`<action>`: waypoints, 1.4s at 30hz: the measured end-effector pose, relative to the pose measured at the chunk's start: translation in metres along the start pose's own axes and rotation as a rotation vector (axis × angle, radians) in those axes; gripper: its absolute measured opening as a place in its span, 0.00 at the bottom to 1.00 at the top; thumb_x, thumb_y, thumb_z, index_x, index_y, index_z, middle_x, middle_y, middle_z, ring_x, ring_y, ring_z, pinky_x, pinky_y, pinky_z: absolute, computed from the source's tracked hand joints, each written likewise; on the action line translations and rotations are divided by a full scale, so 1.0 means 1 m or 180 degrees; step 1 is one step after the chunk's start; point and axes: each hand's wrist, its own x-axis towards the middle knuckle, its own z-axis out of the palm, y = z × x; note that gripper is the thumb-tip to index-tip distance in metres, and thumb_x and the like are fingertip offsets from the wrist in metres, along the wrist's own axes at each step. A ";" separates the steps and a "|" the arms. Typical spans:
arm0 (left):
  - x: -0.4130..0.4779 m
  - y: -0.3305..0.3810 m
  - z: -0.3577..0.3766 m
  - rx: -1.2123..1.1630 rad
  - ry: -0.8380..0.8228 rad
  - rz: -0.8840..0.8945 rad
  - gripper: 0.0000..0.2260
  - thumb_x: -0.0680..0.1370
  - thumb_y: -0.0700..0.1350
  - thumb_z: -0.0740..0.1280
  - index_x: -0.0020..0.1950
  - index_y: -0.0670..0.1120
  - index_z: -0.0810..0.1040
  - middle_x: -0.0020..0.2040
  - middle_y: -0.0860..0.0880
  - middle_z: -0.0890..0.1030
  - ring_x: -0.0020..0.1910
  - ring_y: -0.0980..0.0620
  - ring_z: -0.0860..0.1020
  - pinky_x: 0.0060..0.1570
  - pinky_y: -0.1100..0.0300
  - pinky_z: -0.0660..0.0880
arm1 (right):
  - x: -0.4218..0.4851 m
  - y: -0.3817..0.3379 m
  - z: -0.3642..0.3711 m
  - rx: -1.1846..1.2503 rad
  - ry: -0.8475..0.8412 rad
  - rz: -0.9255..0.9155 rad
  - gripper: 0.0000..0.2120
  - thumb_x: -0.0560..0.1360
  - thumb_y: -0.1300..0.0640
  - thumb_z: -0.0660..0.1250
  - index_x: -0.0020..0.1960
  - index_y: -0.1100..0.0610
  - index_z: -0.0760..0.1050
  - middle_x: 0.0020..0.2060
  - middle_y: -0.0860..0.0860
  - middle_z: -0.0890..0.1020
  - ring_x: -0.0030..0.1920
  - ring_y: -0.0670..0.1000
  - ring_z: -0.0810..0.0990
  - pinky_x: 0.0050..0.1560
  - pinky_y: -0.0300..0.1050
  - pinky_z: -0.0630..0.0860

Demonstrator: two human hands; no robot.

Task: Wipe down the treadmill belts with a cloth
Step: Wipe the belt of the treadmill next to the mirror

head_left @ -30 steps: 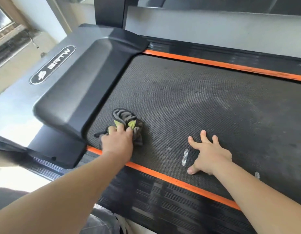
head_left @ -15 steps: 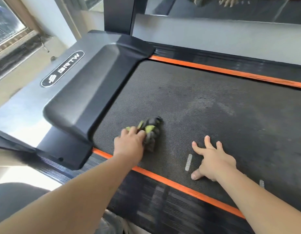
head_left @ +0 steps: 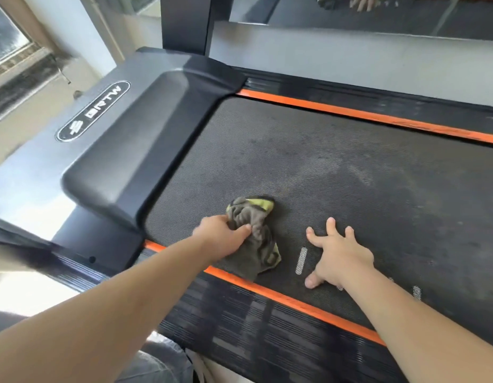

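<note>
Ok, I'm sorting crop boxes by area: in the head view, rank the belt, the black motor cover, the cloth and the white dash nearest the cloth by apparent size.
Largest to smallest:
1. belt
2. motor cover
3. cloth
4. white dash
The gaps are plain, so nothing ties.

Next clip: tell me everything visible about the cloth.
The cloth is a crumpled rag, dark grey-brown with yellow-green patches, and it looks soft and terry-like. It lies bunched on the belt, its lower corner reaching close to the near orange stripe. The left hand grips its left part, thumb over the folds. The right hand rests on the belt beside it, fingers spread, not touching it.
</note>
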 end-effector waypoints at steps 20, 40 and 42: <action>-0.008 0.052 -0.037 0.0429 0.0949 0.1420 0.08 0.71 0.47 0.75 0.44 0.49 0.77 0.44 0.52 0.75 0.46 0.48 0.76 0.38 0.60 0.69 | 0.002 -0.002 -0.001 -0.0011 0.0003 0.0059 0.61 0.61 0.37 0.82 0.79 0.30 0.44 0.81 0.45 0.35 0.82 0.61 0.38 0.65 0.64 0.75; -0.029 0.023 0.045 0.2162 -0.0404 0.0904 0.49 0.69 0.74 0.69 0.82 0.64 0.46 0.79 0.43 0.53 0.75 0.34 0.59 0.69 0.39 0.69 | 0.004 -0.002 0.001 0.0048 0.0007 0.0140 0.50 0.74 0.54 0.76 0.79 0.28 0.45 0.82 0.44 0.36 0.82 0.60 0.39 0.62 0.57 0.77; -0.036 0.019 0.065 0.2228 -0.0072 0.1294 0.39 0.73 0.67 0.70 0.79 0.63 0.55 0.71 0.44 0.59 0.70 0.39 0.62 0.63 0.42 0.74 | 0.004 -0.003 -0.001 -0.0004 0.0035 0.0106 0.49 0.75 0.66 0.66 0.80 0.29 0.44 0.82 0.45 0.36 0.82 0.60 0.39 0.60 0.57 0.75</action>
